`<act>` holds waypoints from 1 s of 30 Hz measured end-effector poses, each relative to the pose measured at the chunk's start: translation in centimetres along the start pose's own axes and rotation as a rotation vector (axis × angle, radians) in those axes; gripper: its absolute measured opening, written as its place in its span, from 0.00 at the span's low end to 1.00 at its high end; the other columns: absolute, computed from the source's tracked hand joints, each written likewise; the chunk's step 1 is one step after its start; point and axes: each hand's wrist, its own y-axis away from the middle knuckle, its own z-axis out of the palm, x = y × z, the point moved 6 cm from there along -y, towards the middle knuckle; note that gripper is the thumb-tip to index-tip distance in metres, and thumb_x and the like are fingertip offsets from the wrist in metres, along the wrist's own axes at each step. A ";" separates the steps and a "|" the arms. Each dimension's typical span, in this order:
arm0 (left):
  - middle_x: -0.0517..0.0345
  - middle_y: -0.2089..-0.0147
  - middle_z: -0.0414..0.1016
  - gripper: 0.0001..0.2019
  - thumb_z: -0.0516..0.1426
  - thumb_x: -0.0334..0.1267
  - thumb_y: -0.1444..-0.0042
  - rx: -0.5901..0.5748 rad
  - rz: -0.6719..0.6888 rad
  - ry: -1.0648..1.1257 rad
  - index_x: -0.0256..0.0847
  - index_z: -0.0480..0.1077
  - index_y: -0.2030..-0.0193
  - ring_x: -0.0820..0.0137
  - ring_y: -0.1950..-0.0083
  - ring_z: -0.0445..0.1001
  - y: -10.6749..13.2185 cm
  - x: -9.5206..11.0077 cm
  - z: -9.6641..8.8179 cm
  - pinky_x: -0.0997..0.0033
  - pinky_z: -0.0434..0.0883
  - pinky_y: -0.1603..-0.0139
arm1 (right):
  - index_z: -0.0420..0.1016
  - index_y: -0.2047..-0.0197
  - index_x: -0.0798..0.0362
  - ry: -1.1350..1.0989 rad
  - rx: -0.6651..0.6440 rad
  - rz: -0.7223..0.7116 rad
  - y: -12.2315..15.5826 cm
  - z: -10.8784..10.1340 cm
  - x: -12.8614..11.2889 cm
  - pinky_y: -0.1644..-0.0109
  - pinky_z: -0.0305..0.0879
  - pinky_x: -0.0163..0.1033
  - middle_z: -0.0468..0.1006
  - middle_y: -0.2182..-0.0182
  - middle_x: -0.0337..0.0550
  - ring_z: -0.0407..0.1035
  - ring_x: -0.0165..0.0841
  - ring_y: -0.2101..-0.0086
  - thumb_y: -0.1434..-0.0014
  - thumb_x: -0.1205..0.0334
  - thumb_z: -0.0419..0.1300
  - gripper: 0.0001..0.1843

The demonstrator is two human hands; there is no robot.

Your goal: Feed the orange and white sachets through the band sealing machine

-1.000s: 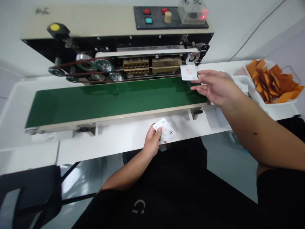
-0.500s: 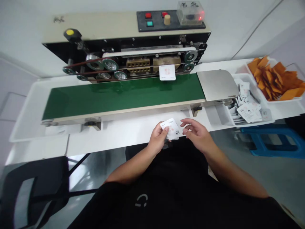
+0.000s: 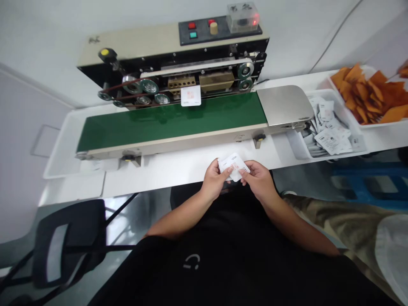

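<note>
Small white printed sachets (image 3: 234, 165) are held between my two hands, at least two of them overlapping, just past the table's front edge. My left hand (image 3: 215, 178) is closed on them with the thumb on top. On the other side, my right hand (image 3: 256, 177) pinches the top sachet's corner between thumb and fingers. Beyond the hands, another white sachet (image 3: 191, 96) stands partly in the band sealing machine (image 3: 178, 55), over its green conveyor belt (image 3: 172, 123). The hidden fingertips lie under the sachets.
At right, a white bin (image 3: 360, 148) holds many white sachets; behind it are orange-brown pouches (image 3: 366, 93) in another bin. A white tray (image 3: 60, 148) sits under the belt's left end. Below are a black chair (image 3: 83, 229), a blue stool (image 3: 369, 182) and another person's leg (image 3: 334, 221).
My right hand has come in from apart and now grips the sachets. The sachet in the machine has travelled left. A person's leg and hand have come into view at right.
</note>
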 end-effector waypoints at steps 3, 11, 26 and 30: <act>0.58 0.62 0.81 0.26 0.75 0.53 0.46 -0.001 0.020 0.004 0.39 0.74 0.51 0.73 0.68 0.76 0.0 0.0 0.2 0.77 0.71 0.75 | 0.79 0.59 0.52 -0.047 0.046 -0.012 0.1 -0.3 -0.4 0.75 0.67 0.34 0.76 0.75 0.36 0.68 0.28 0.78 0.42 0.49 0.75 0.18; 0.58 0.62 0.82 0.26 0.76 0.53 0.47 0.043 0.031 -0.008 0.39 0.75 0.52 0.73 0.69 0.75 -0.3 0.3 -0.2 0.77 0.68 0.76 | 0.78 0.58 0.51 -0.056 0.035 -0.012 0.0 -0.6 -0.8 0.74 0.67 0.33 0.79 0.70 0.38 0.69 0.27 0.76 0.43 0.50 0.75 0.17; 0.62 0.68 0.75 0.24 0.72 0.59 0.43 -0.079 -0.012 -0.063 0.40 0.77 0.55 0.75 0.73 0.70 -1.6 0.8 -1.0 0.78 0.67 0.78 | 0.87 0.52 0.47 0.596 -0.233 -0.322 -1.8 -0.8 -5.3 0.54 0.71 0.45 0.82 0.60 0.45 0.75 0.40 0.59 0.33 0.59 0.65 0.10; 0.59 0.67 0.78 0.24 0.73 0.58 0.44 -0.129 -0.081 -0.121 0.39 0.78 0.54 0.73 0.73 0.73 -1.8 0.8 -1.4 0.77 0.69 0.77 | 0.86 0.44 0.43 0.682 -0.274 -0.333 -2.4 -1.2 -6.7 0.54 0.72 0.46 0.84 0.58 0.45 0.76 0.41 0.59 0.35 0.57 0.66 0.17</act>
